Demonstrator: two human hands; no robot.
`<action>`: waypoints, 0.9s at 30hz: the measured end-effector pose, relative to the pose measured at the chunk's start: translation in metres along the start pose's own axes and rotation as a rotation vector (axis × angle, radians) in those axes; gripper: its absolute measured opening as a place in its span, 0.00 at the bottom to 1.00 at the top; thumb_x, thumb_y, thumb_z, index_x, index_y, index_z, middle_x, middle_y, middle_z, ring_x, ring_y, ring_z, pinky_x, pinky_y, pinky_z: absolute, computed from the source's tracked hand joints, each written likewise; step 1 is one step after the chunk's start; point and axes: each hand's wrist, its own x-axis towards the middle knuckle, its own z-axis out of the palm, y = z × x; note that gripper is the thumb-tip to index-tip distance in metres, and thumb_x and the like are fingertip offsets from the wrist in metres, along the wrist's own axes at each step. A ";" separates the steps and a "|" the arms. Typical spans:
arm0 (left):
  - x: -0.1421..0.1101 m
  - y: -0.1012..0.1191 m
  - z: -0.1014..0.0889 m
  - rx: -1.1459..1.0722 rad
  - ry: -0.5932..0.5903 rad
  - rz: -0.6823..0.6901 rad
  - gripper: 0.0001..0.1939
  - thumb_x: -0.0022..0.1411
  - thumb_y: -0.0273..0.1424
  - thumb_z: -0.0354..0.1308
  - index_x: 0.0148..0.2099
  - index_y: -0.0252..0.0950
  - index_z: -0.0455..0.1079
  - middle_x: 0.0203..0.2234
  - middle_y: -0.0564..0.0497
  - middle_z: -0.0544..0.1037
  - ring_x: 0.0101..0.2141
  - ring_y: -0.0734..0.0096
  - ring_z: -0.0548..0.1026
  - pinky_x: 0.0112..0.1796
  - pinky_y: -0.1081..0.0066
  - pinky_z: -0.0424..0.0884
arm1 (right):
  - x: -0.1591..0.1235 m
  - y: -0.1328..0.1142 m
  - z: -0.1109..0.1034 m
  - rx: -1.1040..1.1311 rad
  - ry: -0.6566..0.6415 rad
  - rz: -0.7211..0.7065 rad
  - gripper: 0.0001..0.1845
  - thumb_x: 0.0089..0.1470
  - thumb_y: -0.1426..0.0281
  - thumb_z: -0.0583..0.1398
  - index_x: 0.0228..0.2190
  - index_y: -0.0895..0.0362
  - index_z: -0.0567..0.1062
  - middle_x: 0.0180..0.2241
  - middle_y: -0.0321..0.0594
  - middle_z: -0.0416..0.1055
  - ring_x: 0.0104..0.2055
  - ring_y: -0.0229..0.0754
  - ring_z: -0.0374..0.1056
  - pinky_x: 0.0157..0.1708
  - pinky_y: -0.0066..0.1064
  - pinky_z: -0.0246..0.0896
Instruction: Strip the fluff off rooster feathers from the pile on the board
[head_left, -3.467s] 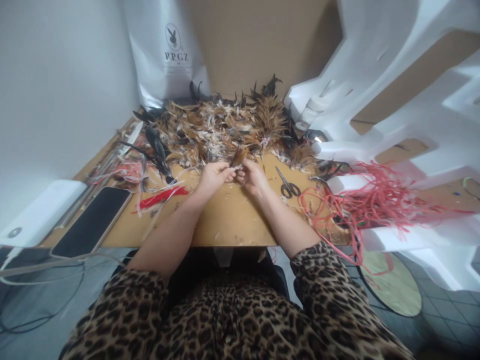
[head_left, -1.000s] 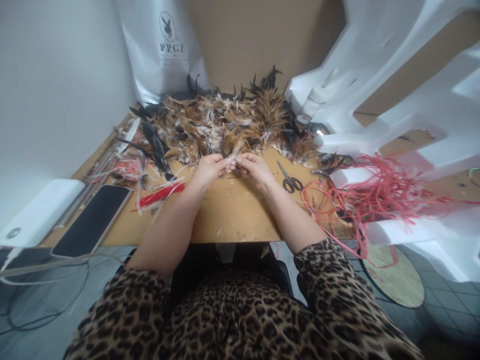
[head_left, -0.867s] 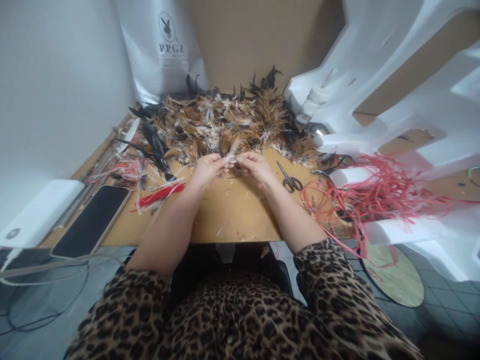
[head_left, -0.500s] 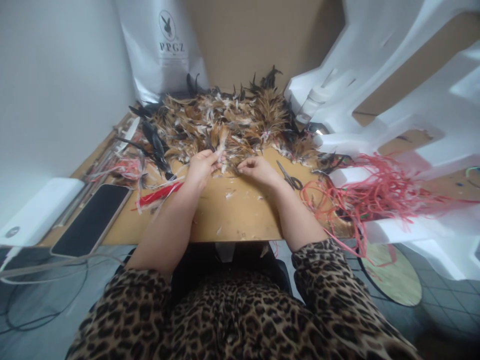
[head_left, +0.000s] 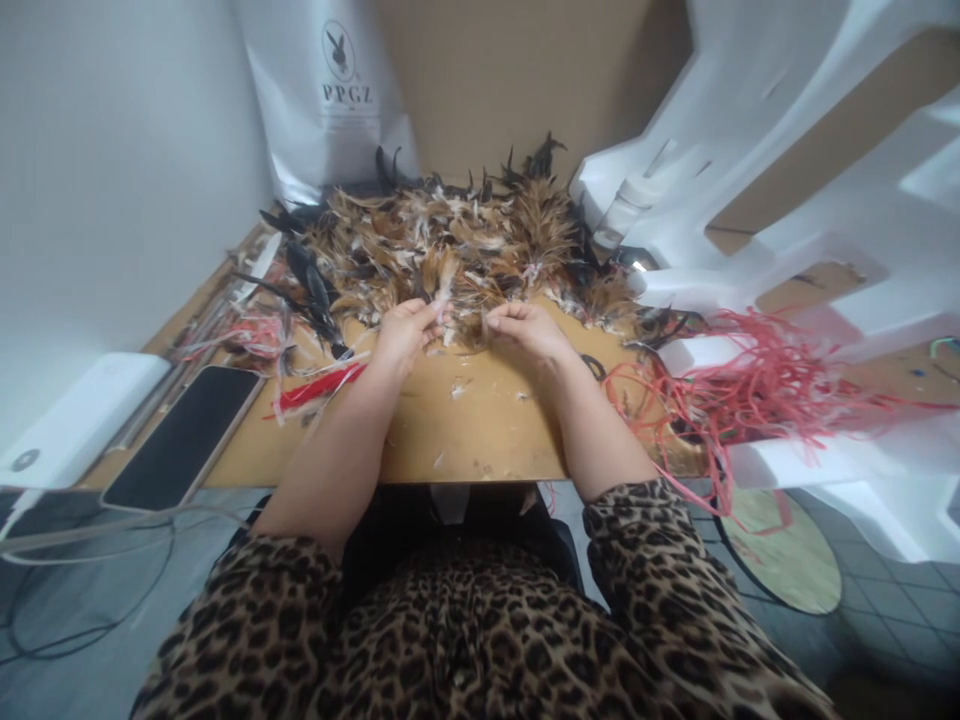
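My left hand (head_left: 407, 330) is closed in a pinch on a small bunch of brown feathers (head_left: 441, 272), gripping its pale lower end while the tips point up and away. To its right, my right hand (head_left: 527, 330) has thumb and fingers pressed together. Something thin and pale may be at its fingertips, too small to make out. Just beyond both hands spreads a heap of loose feathers (head_left: 450, 215), mostly brown with white and black ones among them. The scissors (head_left: 594, 366) lie by my right wrist, largely hidden behind it, with only part of a handle showing.
Red plastic strings (head_left: 780, 385) lie tangled at the right, near white foam pieces (head_left: 772, 462). A phone (head_left: 180, 438) and a white power bank (head_left: 82, 420) with a cable are on the left. Red ribbon (head_left: 319, 388) sits by my left forearm. A white bag (head_left: 330, 130) stands behind.
My right hand has shifted a little to the right, away from my left hand, and its forearm now covers most of the scissors. My left hand stays with the feather bunch.
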 end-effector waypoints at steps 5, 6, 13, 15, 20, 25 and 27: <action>-0.001 0.001 0.001 -0.017 0.021 -0.003 0.11 0.45 0.30 0.67 0.26 0.31 0.68 0.28 0.48 0.77 0.25 0.80 0.73 0.24 0.81 0.67 | -0.007 -0.009 -0.005 0.109 -0.197 0.083 0.15 0.38 0.61 0.66 0.24 0.60 0.73 0.13 0.28 0.59 0.16 0.27 0.47 0.17 0.23 0.38; -0.001 0.002 0.001 -0.017 0.024 -0.006 0.11 0.45 0.30 0.67 0.26 0.31 0.68 0.27 0.48 0.77 0.25 0.80 0.73 0.24 0.81 0.66 | -0.008 -0.010 -0.004 0.047 -0.258 0.086 0.15 0.39 0.61 0.65 0.24 0.61 0.74 0.14 0.30 0.61 0.16 0.27 0.48 0.18 0.23 0.40; -0.001 0.002 0.000 -0.027 0.016 -0.005 0.11 0.46 0.29 0.67 0.26 0.30 0.68 0.27 0.48 0.77 0.25 0.81 0.73 0.23 0.82 0.66 | 0.000 0.007 0.008 -0.503 0.054 -0.133 0.10 0.46 0.65 0.59 0.25 0.60 0.75 0.24 0.37 0.70 0.26 0.34 0.62 0.29 0.27 0.56; -0.001 0.001 0.000 -0.024 0.012 -0.001 0.10 0.46 0.29 0.66 0.26 0.30 0.68 0.27 0.48 0.77 0.25 0.81 0.73 0.23 0.82 0.66 | 0.007 0.017 0.010 -0.632 0.205 -0.233 0.08 0.47 0.67 0.58 0.27 0.59 0.75 0.28 0.39 0.71 0.30 0.36 0.63 0.34 0.29 0.57; 0.000 -0.002 0.000 -0.021 0.002 0.001 0.09 0.47 0.29 0.66 0.26 0.30 0.68 0.27 0.47 0.77 0.24 0.81 0.73 0.23 0.82 0.66 | 0.016 0.029 0.018 -0.850 0.316 -0.289 0.12 0.47 0.66 0.59 0.34 0.57 0.75 0.33 0.41 0.69 0.33 0.40 0.63 0.36 0.32 0.58; 0.004 -0.002 -0.004 -0.034 0.024 0.012 0.11 0.46 0.30 0.67 0.26 0.31 0.68 0.27 0.48 0.77 0.24 0.81 0.73 0.23 0.82 0.66 | 0.020 0.024 0.021 -0.859 0.319 -0.317 0.07 0.49 0.70 0.56 0.28 0.57 0.74 0.32 0.41 0.68 0.36 0.42 0.63 0.40 0.33 0.58; 0.006 -0.002 -0.006 -0.045 0.035 0.014 0.11 0.45 0.30 0.67 0.27 0.31 0.68 0.28 0.48 0.78 0.25 0.80 0.73 0.23 0.82 0.66 | 0.019 0.021 0.016 -0.775 0.366 -0.374 0.07 0.50 0.70 0.55 0.28 0.57 0.73 0.31 0.41 0.67 0.37 0.41 0.63 0.41 0.33 0.58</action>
